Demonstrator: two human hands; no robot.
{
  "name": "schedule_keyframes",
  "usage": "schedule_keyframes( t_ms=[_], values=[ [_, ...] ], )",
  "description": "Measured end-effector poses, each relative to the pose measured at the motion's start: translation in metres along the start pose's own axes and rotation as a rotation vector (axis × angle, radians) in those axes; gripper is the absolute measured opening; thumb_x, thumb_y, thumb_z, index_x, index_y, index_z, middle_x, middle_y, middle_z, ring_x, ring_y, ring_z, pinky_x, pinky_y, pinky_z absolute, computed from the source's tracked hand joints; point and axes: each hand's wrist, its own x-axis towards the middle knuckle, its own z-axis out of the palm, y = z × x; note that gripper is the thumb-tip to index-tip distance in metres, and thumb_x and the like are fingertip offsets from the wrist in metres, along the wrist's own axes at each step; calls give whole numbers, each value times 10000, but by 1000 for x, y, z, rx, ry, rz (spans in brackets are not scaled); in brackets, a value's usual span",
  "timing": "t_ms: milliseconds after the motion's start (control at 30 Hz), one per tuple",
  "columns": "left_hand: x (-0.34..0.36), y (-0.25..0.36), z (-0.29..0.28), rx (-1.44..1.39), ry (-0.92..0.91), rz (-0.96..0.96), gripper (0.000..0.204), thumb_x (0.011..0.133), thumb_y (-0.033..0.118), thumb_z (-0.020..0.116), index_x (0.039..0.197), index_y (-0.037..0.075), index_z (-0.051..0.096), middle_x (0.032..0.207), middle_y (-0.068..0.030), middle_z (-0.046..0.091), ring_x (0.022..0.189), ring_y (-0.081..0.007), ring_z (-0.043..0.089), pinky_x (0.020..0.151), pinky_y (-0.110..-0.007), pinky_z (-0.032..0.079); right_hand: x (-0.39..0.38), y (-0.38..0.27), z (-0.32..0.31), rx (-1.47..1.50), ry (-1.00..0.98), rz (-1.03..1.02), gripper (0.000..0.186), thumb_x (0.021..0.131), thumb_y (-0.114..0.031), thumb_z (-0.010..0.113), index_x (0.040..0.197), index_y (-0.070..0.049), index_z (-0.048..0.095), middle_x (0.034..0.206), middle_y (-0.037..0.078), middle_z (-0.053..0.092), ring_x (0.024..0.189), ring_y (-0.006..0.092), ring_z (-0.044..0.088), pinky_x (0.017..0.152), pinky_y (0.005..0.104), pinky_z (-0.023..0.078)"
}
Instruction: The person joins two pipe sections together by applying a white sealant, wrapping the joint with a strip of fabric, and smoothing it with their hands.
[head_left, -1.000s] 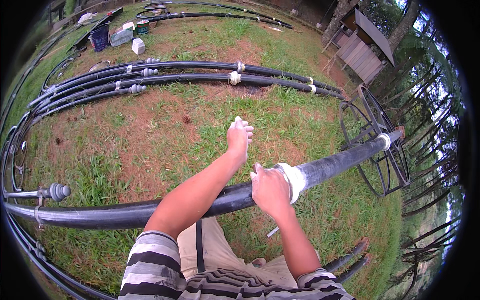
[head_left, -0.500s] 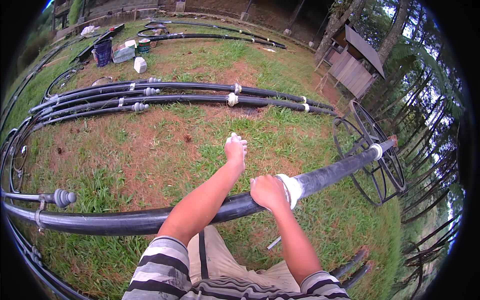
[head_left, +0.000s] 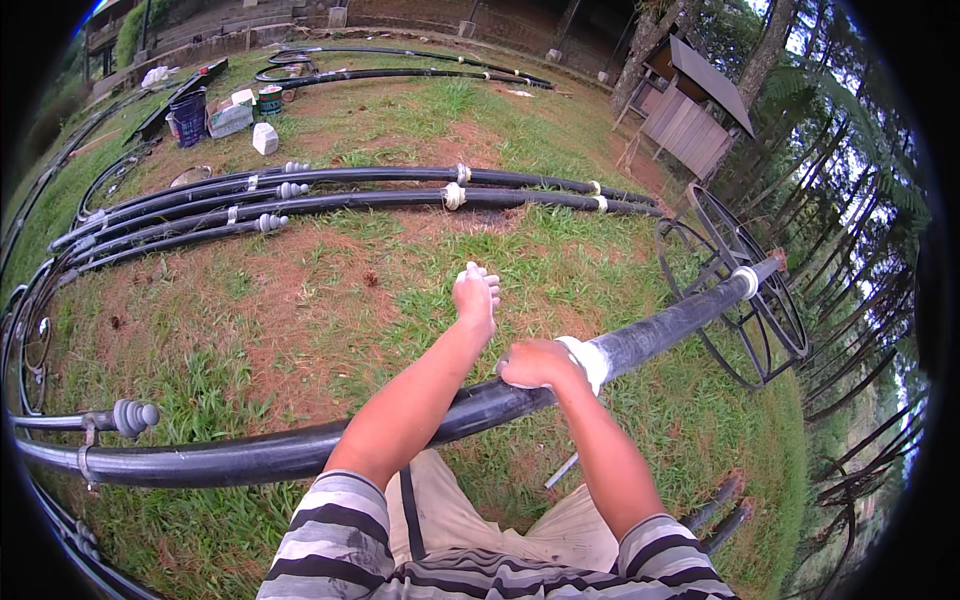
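A long black metal lamp post [head_left: 490, 405] lies across in front of me, passing under my left forearm. On it sits a white-coated ring joint [head_left: 588, 364], with a greyish, dusty section of post beyond. My right hand [head_left: 536, 363] is closed over the black post just left of that ring. Past the post, above the grass, my left hand [head_left: 476, 300] is raised with its fingers curled and whitened; whatever they may hold is hidden. At the left, a side arm with a grey ribbed finial [head_left: 135, 418] is clamped alongside the post.
Several similar black posts [head_left: 350, 203] lie on the grass ahead. A round black metal frame [head_left: 735, 290] stands around the post's far right end. At back left are a purple bucket [head_left: 188, 118], a green can [head_left: 270, 99] and a white block [head_left: 265, 139]. A wooden hut [head_left: 690, 125] stands behind.
My right hand has turned on the post, its wrist now swung further right. My left hand stays raised in nearly the same place. The whole view has shifted slightly.
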Motion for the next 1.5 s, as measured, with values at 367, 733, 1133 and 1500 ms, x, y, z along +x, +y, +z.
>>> schedule_keyframes(
  t_ms=[367,733,1133,1500],
  values=[
    [5,6,-14,65,37,20,558,1102,450,324,1354,-18,493,1215,-173,672,939,-215,620,755,-358,493,-57,-8,40,152,746,-249,342,971,-373,596,954,-78,767,884,182,733,1002,341,684,995,457,459],
    [-7,12,-9,97,7,3,593,1098,458,300,1425,-12,457,1304,-175,642,1061,-256,620,842,-377,500,-77,-4,91,150,1047,-159,380,914,-168,618,1244,12,679,1283,237,642,1250,395,581,1107,541,402],
    [-9,25,-21,120,26,33,602,1099,447,289,1436,-26,450,1343,-190,623,1153,-286,603,932,-405,486,-64,10,63,150,585,-137,426,983,-270,573,1308,-11,665,1321,261,621,1285,387,574,1126,502,405],
    [0,21,-23,222,17,73,593,1104,437,289,1432,-26,462,1336,-190,631,1152,-291,612,949,-405,490,-47,6,43,255,363,-53,417,970,-258,586,1303,-20,665,1262,264,637,1257,410,578,1116,503,415]
  ],
)
